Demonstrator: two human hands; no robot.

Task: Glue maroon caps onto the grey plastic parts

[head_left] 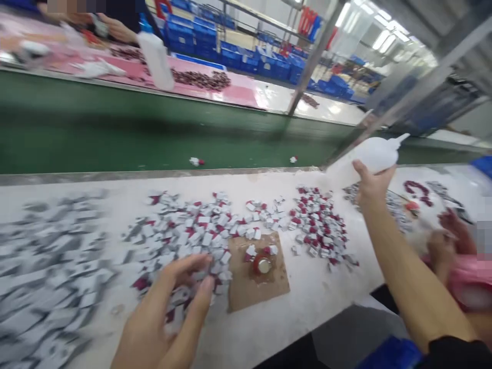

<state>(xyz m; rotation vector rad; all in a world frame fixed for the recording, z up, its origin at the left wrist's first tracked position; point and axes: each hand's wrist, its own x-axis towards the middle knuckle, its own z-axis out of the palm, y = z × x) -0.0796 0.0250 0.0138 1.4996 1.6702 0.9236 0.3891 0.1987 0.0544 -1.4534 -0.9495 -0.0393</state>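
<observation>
My right hand [374, 184] is wrapped around a white squeeze bottle [378, 152], which is tilted with its thin nozzle toward the upper right. My left hand [165, 312] hovers over a pile of small white-grey and dark red parts [192, 225], thumb and fingers apart; I see nothing held between them. Just right of it lies a brown cardboard square [242, 294]. On the cardboard sits a round red object with a pale metallic top [263, 264], with a few small parts beside it. A second pile of red-and-grey parts [321, 225] lies between the cardboard and my right hand.
Grey pieces [49, 277] cover the table's left side. Beyond a green belt [115, 123] with two stray parts, a co-worker's hands [115, 28] work at a pink surface near another white bottle [157, 61]. Another person's hands [448, 238] are at the right. A metal post [317, 51] rises behind.
</observation>
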